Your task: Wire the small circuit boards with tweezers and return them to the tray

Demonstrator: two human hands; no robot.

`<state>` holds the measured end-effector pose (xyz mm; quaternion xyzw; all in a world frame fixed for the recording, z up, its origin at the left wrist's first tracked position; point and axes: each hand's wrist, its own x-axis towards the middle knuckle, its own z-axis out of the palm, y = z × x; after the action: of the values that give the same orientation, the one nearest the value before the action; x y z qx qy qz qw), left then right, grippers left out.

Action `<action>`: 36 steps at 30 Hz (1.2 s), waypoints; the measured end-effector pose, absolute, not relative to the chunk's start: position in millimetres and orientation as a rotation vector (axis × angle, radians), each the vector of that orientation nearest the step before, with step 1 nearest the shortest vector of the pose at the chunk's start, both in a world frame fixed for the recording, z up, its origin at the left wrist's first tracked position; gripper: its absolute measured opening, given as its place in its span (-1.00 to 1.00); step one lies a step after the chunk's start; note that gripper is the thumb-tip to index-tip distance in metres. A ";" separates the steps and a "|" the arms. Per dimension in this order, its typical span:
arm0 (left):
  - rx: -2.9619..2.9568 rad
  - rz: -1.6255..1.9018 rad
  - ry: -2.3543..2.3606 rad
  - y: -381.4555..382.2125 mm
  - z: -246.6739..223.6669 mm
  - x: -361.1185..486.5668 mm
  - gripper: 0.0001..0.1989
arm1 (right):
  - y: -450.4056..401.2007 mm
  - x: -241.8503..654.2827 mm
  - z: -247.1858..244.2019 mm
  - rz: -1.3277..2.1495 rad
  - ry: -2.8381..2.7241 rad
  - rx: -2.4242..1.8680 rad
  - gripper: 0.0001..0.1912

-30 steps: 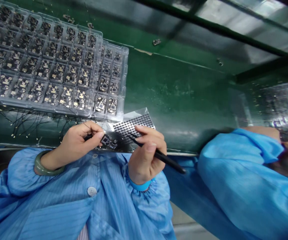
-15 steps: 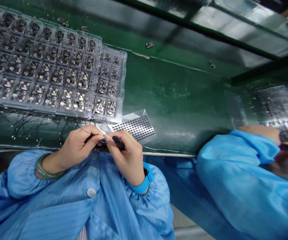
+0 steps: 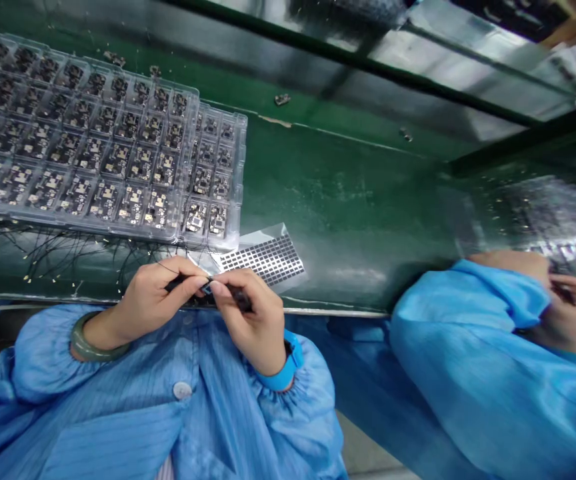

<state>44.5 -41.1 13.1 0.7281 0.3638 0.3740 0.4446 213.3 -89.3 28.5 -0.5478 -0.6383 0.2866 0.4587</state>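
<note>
My left hand (image 3: 155,297) and my right hand (image 3: 251,313) meet at the table's front edge, fingertips almost touching. Thumb and index finger of my left hand are closed on a small dark piece with a blue patch (image 3: 207,288); fingers cover most of it. In my right hand's closed fingers lies a black tool (image 3: 243,300), of which only the dark handle shows. A thin black wire runs by my left fingers. Just beyond lies a clear sheet (image 3: 295,273) with rows of small black rectangles, partly under the right hand.
Clear plastic trays (image 3: 241,173) of small circuit boards stand at the left. Black wires (image 3: 58,250) with tiny connectors lie before them. Loose small parts (image 3: 282,100) rest farther back on the green table (image 3: 338,207). At right, a co-worker's sleeve (image 3: 468,320) and hands reach the table.
The black handle in my right hand has tilted and now shows less clearly between the fingers. Both hands stay together. The view has shifted slightly, and the co-worker's hand has moved a little.
</note>
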 end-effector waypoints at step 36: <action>1.803 1.348 0.350 -38.8 6.6 41.5 -0.72 | -94.6 227.0 23.1 0.028 -1.940 -1.076 -0.67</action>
<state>41.5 -38.8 6.6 0.7188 0.1397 0.5373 0.4185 227.0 -94.6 23.1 -0.4341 -0.7831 0.0113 0.4452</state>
